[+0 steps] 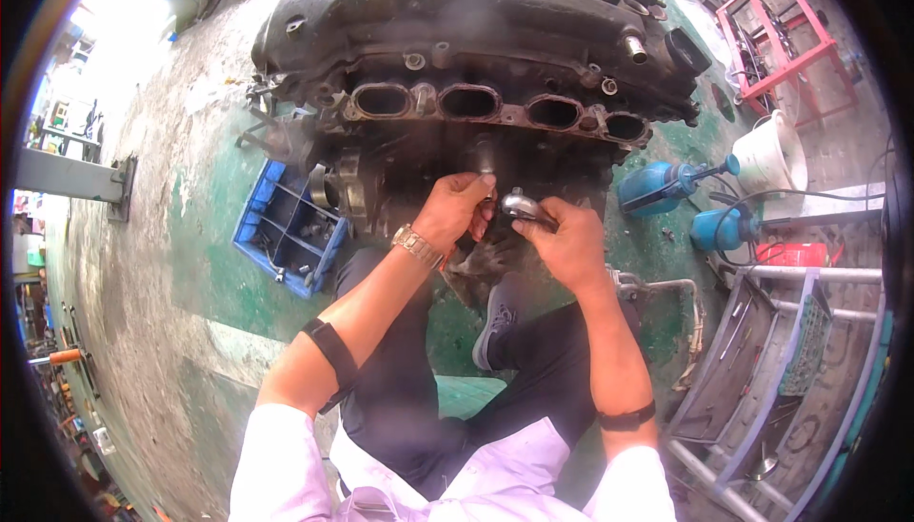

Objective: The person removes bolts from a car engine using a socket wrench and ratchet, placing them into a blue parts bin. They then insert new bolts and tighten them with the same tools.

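Right grip (pixel 574 244) holds a ratchet (pixel 520 205); what the left grip (pixel 457 210) hides, I cannot tell.

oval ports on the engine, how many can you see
4, in one row across the engine: leftmost port, second port, third port and rightmost port. None looks hidden.

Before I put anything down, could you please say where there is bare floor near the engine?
The widest bare patch is the floor between the blue divided tray and the grey metal post. The right side is crowded with blue spray bottles, a white bucket and a metal rack. The left hand, right hand and ratchet crowd the near side of the engine.
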A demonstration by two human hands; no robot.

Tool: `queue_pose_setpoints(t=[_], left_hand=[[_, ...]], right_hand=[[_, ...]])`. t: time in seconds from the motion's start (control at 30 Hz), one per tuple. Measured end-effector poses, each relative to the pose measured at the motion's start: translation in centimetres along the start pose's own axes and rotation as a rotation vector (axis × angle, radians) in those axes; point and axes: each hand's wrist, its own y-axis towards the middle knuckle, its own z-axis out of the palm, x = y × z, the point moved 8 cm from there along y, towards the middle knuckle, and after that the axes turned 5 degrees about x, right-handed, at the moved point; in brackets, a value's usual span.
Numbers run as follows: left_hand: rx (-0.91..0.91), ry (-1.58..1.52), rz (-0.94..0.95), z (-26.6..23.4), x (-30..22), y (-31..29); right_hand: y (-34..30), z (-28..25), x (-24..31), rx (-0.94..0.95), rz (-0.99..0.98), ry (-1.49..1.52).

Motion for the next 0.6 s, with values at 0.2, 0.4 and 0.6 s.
queue_pose_setpoints(t=[0.2,0.4,0.6], left_hand=[[-0.059,0.074,-0.018,-0.1,-0.2,-0.1],[-0.083,0.105,0.000,0.2,-0.9,-0.2],[-0.117,0.440,-0.151,1.0,-1.7,1.6]], right_hand=[[0.1,0.1,-0.2,0.012,0.045,0.001],[0.1,-0.1,0.0,-0.021,0.037,0.004],[-0.1,-0.3,-0.4,-0.050,0.047,-0.009]])
